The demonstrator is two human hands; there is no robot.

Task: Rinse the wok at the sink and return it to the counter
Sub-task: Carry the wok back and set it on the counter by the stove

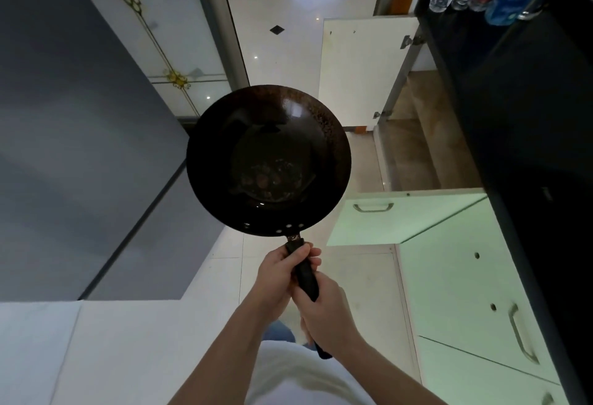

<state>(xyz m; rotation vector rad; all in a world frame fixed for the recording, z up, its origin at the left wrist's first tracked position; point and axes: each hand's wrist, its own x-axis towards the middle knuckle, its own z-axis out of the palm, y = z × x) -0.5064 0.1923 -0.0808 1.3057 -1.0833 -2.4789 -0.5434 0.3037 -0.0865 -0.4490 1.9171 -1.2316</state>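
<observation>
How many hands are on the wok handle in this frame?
2. The left hand grips the handle close to the wok; the right hand grips it farther back, nearer the person's body. Both are in full view.

ahead: floor (pixel 288 51) lies open
right: open cabinet doors (pixel 401 221) jut from under the surface (pixel 519 109)
left: grey panel (pixel 80 132) close

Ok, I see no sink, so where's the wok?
Head view, centre: the wok is held over the floor, left hand and right hand gripping its handle, left of the black counter.
</observation>
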